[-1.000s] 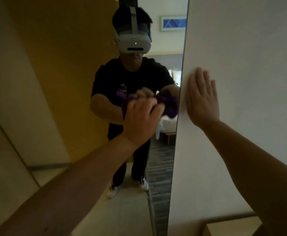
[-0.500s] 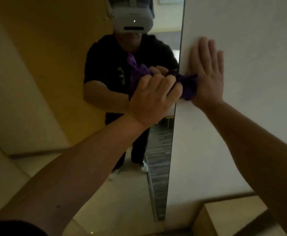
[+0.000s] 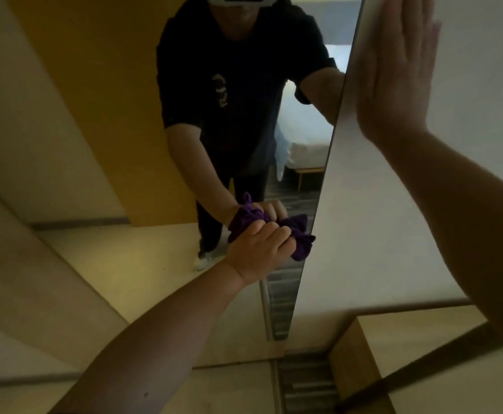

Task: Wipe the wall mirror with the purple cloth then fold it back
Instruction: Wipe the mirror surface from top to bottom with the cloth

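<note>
While the left hand [image 3: 262, 252] pressed toward the wall mirror [image 3: 110, 144] in the lower middle of the frame, it was clenched around the purple cloth [image 3: 299, 239], which was bunched up inside the fist. Folds of the cloth spilled out past the knuckles to the right, reaching the mirror's right edge, and a smaller tuft showed above and to the left of the fingers [image 3: 277, 234]. The cloth sat between the hand and the glass, against the lower right part of the mirror, and its reflection met it there together with a reflected fist. The left forearm ran from the bottom left of the frame up to the wrist.

The right hand [image 3: 393, 73] lay in the upper right of the frame, released and flat, fingers together and pointing up, palm against the pale wall [image 3: 378, 234] just beside the mirror's right edge. It was well apart from the cloth and held nothing.

Below the mirror, in the lower right, stood a light wooden bench [image 3: 417, 330].
</note>
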